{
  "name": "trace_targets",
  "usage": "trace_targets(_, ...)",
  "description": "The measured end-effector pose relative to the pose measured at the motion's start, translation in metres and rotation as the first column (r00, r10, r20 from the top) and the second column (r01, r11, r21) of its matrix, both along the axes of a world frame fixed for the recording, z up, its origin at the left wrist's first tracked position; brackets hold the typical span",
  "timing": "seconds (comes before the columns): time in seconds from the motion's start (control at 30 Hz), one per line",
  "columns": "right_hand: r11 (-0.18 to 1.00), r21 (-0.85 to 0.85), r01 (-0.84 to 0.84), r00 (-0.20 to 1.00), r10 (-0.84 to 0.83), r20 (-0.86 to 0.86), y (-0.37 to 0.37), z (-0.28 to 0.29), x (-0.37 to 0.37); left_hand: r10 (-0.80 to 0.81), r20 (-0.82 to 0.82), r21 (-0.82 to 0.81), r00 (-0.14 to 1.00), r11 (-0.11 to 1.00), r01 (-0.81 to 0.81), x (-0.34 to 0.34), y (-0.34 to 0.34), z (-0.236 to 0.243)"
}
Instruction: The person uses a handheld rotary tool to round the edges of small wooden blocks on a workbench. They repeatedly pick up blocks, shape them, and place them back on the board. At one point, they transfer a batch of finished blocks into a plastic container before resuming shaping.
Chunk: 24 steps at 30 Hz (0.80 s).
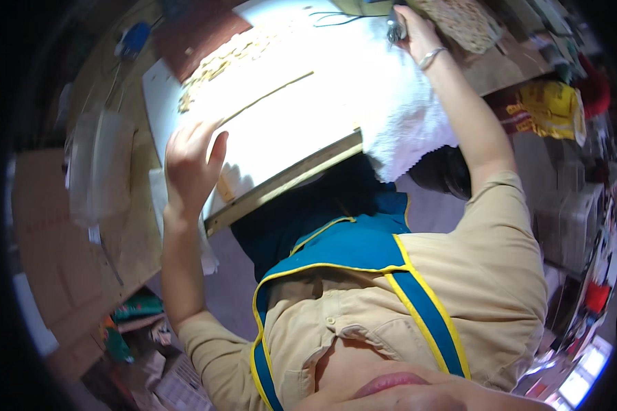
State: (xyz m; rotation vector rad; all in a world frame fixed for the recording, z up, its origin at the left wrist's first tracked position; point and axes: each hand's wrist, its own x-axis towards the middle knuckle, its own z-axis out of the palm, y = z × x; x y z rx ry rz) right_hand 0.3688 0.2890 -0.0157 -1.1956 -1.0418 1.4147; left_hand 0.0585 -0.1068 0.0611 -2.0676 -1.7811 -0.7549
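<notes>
At our far left, a translucent plastic bin (101,164), boxy and dull-sheened, stands on the bare wooden desk (136,229), set aside perhaps to leave the middle for handwork. Next comes our left hand (190,157), above the near left part of the white board (281,130). Its grip is wide, thumb well apart from the fingers; we judge that it steadies rather than clasps, though we cannot tell whether the fingertips touch the stick beside them. Near that thumb sits a small tan block (225,188), flat-sided. Beyond the hand, many short, pale yellowish pieces (230,58) lie loosely heaped, probably kept at the back so the front stays free. The thin brown stick (271,94) lies slantwise across the glaring board, straight and slender, its near end just beside our left fingertips. A straight wooden strip (288,179) runs along the board's near edge, perhaps as a border. Farther right, a white towel (404,123), soft and rumpled, drapes over the desk's front, maybe as padding. Past it, our right hand (418,38) has its grip closed around a dark, shiny tool (394,29), rounded at the end; its exact kind we cannot tell.
</notes>
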Motion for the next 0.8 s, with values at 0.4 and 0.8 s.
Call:
trace_targets(0.4,0.733,0.148,-0.663,0.282,0.429,-0.858,-0.027,0.071,-0.160,0.126,0.009,-0.155,0.992,0.980,-0.123,0.010,-0.001,0.013)
trace_targets(0.8,0.808,0.027,-0.588,0.421,0.334,-0.843,-0.008,0.024,-0.152,0.000,-0.008,-0.123,1.000,0.992,-0.001,-0.031,0.104,-0.009)
